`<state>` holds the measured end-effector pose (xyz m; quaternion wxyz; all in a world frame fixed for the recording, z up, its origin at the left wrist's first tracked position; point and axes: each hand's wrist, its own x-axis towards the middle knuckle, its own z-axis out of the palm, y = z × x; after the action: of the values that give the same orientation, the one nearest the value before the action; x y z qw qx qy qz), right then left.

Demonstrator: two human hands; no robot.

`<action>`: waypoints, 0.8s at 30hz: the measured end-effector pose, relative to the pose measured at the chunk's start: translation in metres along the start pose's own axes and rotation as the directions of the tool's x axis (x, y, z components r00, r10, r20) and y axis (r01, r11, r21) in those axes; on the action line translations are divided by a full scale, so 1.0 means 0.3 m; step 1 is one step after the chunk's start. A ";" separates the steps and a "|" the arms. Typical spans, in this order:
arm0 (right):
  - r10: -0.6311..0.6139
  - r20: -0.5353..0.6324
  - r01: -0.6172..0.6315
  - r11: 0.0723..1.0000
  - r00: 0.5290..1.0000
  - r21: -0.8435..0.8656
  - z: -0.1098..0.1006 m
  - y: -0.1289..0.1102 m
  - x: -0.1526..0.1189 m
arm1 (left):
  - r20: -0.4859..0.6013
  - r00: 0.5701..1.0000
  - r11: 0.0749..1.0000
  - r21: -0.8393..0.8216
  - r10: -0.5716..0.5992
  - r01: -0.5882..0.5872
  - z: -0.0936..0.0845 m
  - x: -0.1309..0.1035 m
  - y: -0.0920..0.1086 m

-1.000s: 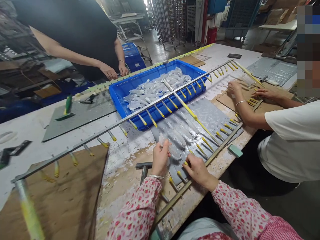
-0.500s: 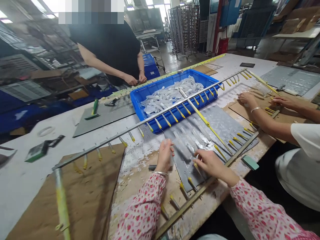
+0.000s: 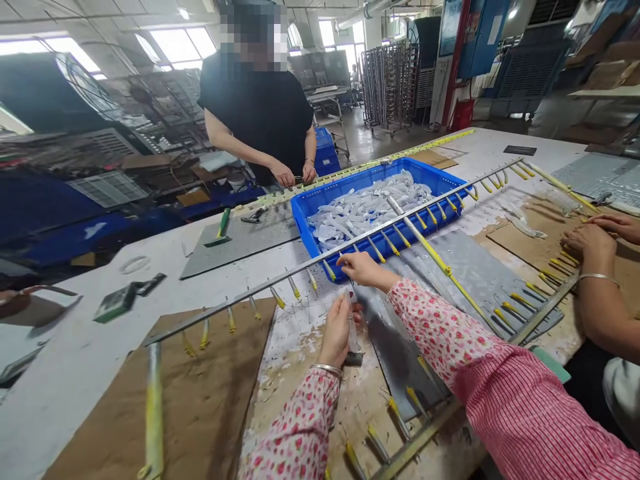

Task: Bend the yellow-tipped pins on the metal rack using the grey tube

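My left hand (image 3: 339,328) is closed round a clear plastic piece (image 3: 354,333), low over the table in front of the blue crate. Further forward, my right hand (image 3: 364,268) pinches at the long metal bar (image 3: 280,275), beside its yellow-tipped pegs; what its fingers hold is too small to make out. The blue crate (image 3: 313,243) is filled with translucent pieces (image 3: 350,212). A grey sheet (image 3: 450,257) with clear strips lies under my right forearm. The near bar (image 3: 425,440) of the frame also carries yellow-tipped pegs.
Across the table a person (image 3: 257,113) in black works with both hands. Another person's hands (image 3: 593,243) are at the right over the pegs. Brown cardboard (image 3: 200,400) lies at the left, near a green-and-black block (image 3: 116,301) and a green-handled scraper (image 3: 223,227).
My right hand has moved forward from the grey sheet to the far bar. My left hand stays near the same spot. The view has shifted, and the right-hand person's hands have come together.
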<state>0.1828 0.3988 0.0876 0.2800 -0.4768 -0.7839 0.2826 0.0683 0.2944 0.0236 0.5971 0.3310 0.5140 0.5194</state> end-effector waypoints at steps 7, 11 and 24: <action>0.158 0.090 -0.178 0.936 0.983 0.302 -0.012 0.031 -0.006 | 0.028 1.000 0.999 -0.040 -0.007 0.008 0.024 0.008 0.005; 0.195 0.096 -0.217 0.898 0.976 0.382 -0.010 0.027 -0.010 | 0.065 0.998 0.998 -0.056 0.013 -0.009 0.035 0.016 0.010; 0.037 -0.075 -0.020 0.976 0.997 0.218 -0.051 -0.024 -0.173 | 0.146 0.989 0.999 -0.034 -0.018 0.023 0.072 -0.043 0.028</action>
<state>0.2096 0.3517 0.0943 0.3568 -0.4653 -0.7297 0.3517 0.0874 0.2871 0.0404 0.6442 0.3521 0.4632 0.4965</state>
